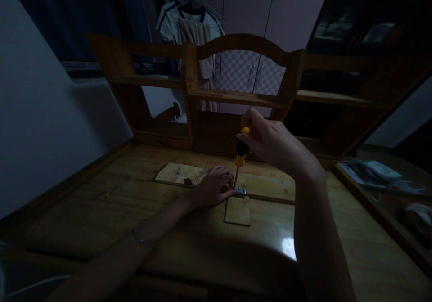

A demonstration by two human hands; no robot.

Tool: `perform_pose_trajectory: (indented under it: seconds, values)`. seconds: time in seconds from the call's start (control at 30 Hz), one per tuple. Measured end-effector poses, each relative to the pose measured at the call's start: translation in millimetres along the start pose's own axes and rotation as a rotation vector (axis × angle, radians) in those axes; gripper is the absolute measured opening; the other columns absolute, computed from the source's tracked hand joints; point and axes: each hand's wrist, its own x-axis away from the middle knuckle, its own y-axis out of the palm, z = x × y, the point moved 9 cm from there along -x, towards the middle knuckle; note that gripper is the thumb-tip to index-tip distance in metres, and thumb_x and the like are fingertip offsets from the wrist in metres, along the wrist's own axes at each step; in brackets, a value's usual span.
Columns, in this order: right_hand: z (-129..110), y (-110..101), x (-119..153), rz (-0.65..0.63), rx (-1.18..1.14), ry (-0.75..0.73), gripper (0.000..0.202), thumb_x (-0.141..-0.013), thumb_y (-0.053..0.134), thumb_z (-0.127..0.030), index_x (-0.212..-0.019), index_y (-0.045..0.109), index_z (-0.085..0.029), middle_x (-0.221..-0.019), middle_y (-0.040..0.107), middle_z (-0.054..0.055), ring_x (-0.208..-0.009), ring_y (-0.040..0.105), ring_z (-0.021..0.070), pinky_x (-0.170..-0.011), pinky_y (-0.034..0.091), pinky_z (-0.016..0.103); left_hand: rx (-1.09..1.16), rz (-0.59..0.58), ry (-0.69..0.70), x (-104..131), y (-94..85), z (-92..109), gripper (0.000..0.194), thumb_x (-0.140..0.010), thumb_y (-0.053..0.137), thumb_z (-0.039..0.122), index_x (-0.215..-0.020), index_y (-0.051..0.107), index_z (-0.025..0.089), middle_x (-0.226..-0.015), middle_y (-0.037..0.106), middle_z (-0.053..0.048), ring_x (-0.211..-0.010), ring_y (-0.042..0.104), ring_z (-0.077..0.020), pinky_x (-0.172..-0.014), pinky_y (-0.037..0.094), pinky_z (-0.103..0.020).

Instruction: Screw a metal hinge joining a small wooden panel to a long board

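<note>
The desk [270, 243] bears all the work, and the shelf [236, 97] stands at its far side, well beyond the bracket [240, 193], from which I count the other places. The board [266, 186] lies flat on the desk and shows on both sides of the bracket. The right hand [270, 135], above the bracket, is closed around the handle of the screwdriver [240, 149]. The left hand [212, 187] rests just left of the bracket, half curled, with its thumb touching the bracket's left end; whether it also pinches a screw, I cannot tell. The screwdriver leans a little, its shaft going down to this same left end, where the tip is hidden. The small board [238, 211] lies directly on the near side of the bracket; which board carries the metal is not clear to me. For good work, I think the shaft should be more upright, pressure should go straight down while turning, and the left thumb should hold the bracket firmly but keep aside from the tip, because in this weak light a slip is easy.
</note>
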Motion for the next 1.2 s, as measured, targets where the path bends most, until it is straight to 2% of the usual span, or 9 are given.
perform_pose_trajectory:
  seconds: [0.13, 0.27, 0.43, 0.57, 0.73, 0.83, 0.93, 1.07, 1.2]
  values:
    - [0.0, 1.6, -1.8, 0.041, 0.064, 0.014, 0.02, -0.093, 0.059, -0.036, -0.107, 0.054, -0.022, -0.085, 0.065, 0.004, -0.071, 0.058, 0.0163, -0.064, 0.036, 0.027, 0.01, -0.015, 0.014, 0.0, 0.5, 2.2, 0.018, -0.085, 0.069, 0.031, -0.091, 0.057, 0.019, -0.105, 0.059, -0.006, -0.104, 0.053, -0.0232, -0.099, 0.039, -0.04]
    - [-1.8, 2.4, -3.4, 0.07, 0.075, 0.009, 0.017, -0.096, 0.054, -0.036, -0.103, 0.056, -0.021, -0.089, 0.063, 0.006, -0.074, 0.057, 0.0168, -0.068, 0.037, 0.028, 0.005, -0.007, 0.015, 0.2, -0.1, 2.7, 0.017, -0.086, 0.069, 0.032, -0.09, 0.057, 0.02, -0.102, 0.058, -0.005, -0.103, 0.052, -0.0234, -0.098, 0.04, -0.039]
    - [-8.3, -0.4, -6.5, 0.094, 0.073, -0.021, 0.009, -0.096, 0.053, -0.028, -0.095, 0.058, -0.02, -0.093, 0.063, 0.006, -0.076, 0.057, 0.0165, -0.071, 0.037, 0.028, 0.038, 0.001, 0.006, 0.5, -7.8, 8.0, 0.012, -0.09, 0.061, 0.031, -0.087, 0.058, 0.019, -0.093, 0.057, -0.005, -0.098, 0.053, -0.0224, -0.094, 0.042, -0.038]
    - [-11.8, -3.3, -7.5, 0.107, 0.049, -0.049, 0.009, -0.095, 0.052, -0.023, -0.091, 0.06, -0.02, -0.086, 0.063, 0.004, -0.074, 0.057, 0.0156, -0.068, 0.036, 0.027, 0.032, -0.015, 0.016, 1.1, -9.2, 8.0, 0.008, -0.09, 0.052, 0.02, -0.086, 0.059, 0.019, -0.091, 0.057, -0.005, -0.095, 0.053, -0.0213, -0.093, 0.042, -0.037]
    - [-12.0, -7.3, -2.8, 0.089, -0.036, -0.086, 0.021, -0.085, 0.051, -0.011, -0.1, 0.065, -0.017, -0.09, 0.067, 0.004, -0.075, 0.058, 0.0144, -0.068, 0.038, 0.025, 0.019, 0.015, 0.014, 0.9, -9.5, 2.2, 0.011, -0.084, 0.051, 0.013, -0.087, 0.059, 0.02, -0.089, 0.059, -0.004, -0.091, 0.054, -0.0208, -0.091, 0.042, -0.037]
    - [-9.4, -7.9, -1.0, 0.071, -0.049, -0.075, 0.026, -0.083, 0.051, -0.009, -0.104, 0.066, -0.016, -0.093, 0.067, 0.005, -0.075, 0.059, 0.0142, -0.068, 0.039, 0.025, 0.006, 0.024, 0.026, 0.9, -9.6, 2.3, 0.012, -0.084, 0.052, 0.011, -0.087, 0.06, 0.019, -0.088, 0.058, -0.004, -0.089, 0.054, -0.0202, -0.09, 0.043, -0.036]
    - [-7.4, -6.7, -2.1, 0.07, -0.013, -0.066, 0.022, -0.087, 0.051, -0.013, -0.104, 0.065, -0.016, -0.092, 0.066, 0.006, -0.075, 0.058, 0.0147, -0.066, 0.039, 0.026, -0.018, 0.006, 0.027, 1.3, -7.1, 1.6, 0.014, -0.084, 0.052, 0.011, -0.087, 0.062, 0.019, -0.089, 0.058, -0.005, -0.09, 0.054, -0.0204, -0.088, 0.043, -0.036]
    - [-0.3, -5.0, -4.1, 0.078, 0.049, -0.011, 0.012, -0.091, 0.056, -0.026, -0.098, 0.063, -0.018, -0.093, 0.063, 0.006, -0.075, 0.058, 0.0165, -0.066, 0.04, 0.027, -0.03, -0.01, 0.033, 2.5, -4.7, 0.4, 0.019, -0.084, 0.05, 0.011, -0.091, 0.066, 0.02, -0.091, 0.059, -0.005, -0.093, 0.054, -0.021, -0.087, 0.044, -0.036]
    - [4.4, -8.2, -3.0, 0.111, 0.125, 0.028, 0.016, -0.091, 0.061, -0.035, -0.093, 0.058, -0.019, -0.096, 0.062, 0.007, -0.079, 0.058, 0.0192, -0.07, 0.04, 0.03, -0.022, 0.003, 0.043, 3.7, -4.5, -0.6, 0.02, -0.086, 0.05, 0.012, -0.093, 0.067, 0.021, -0.092, 0.059, -0.006, -0.093, 0.054, -0.0214, -0.087, 0.044, -0.036]
